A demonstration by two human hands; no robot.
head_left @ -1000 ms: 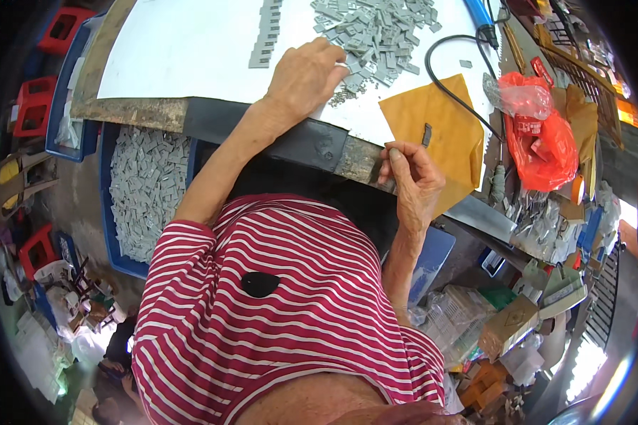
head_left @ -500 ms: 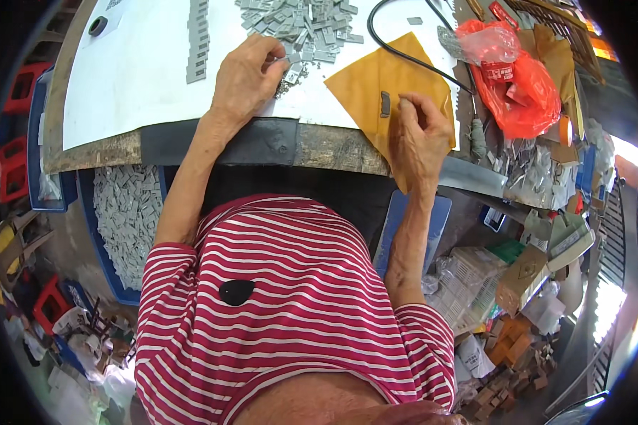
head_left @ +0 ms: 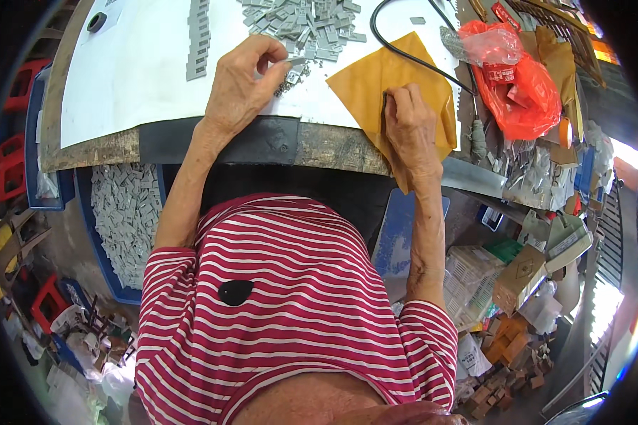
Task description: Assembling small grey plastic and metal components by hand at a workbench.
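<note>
My left hand point(head_left: 244, 85) is at the near side of the pile of flat grey pieces point(head_left: 301, 28). Its thumb and forefinger are pinched together on a small grey flat piece point(head_left: 299, 61), mostly hidden by the fingertips. Just beneath those fingertips lie tiny dark bits point(head_left: 285, 88), too small to name for certain. Over on the amber sheet point(head_left: 361, 78), my right hand point(head_left: 411, 124) has its fingers bent and closed on a small dark block, whose left edge shows beside the fingertips.
Grey pieces stand in a neat column point(head_left: 198, 42) on the white table covering point(head_left: 134, 78). A black cable point(head_left: 404, 53) curves over the amber sheet. Red plastic bags point(head_left: 521, 99) sit at the right, and a blue bin point(head_left: 124, 227) of grey pieces is below the table's left.
My right hand has shifted left on the amber sheet, and its fingers have closed on the dark block. The grey piece at my left fingertips is turned more sideways.
</note>
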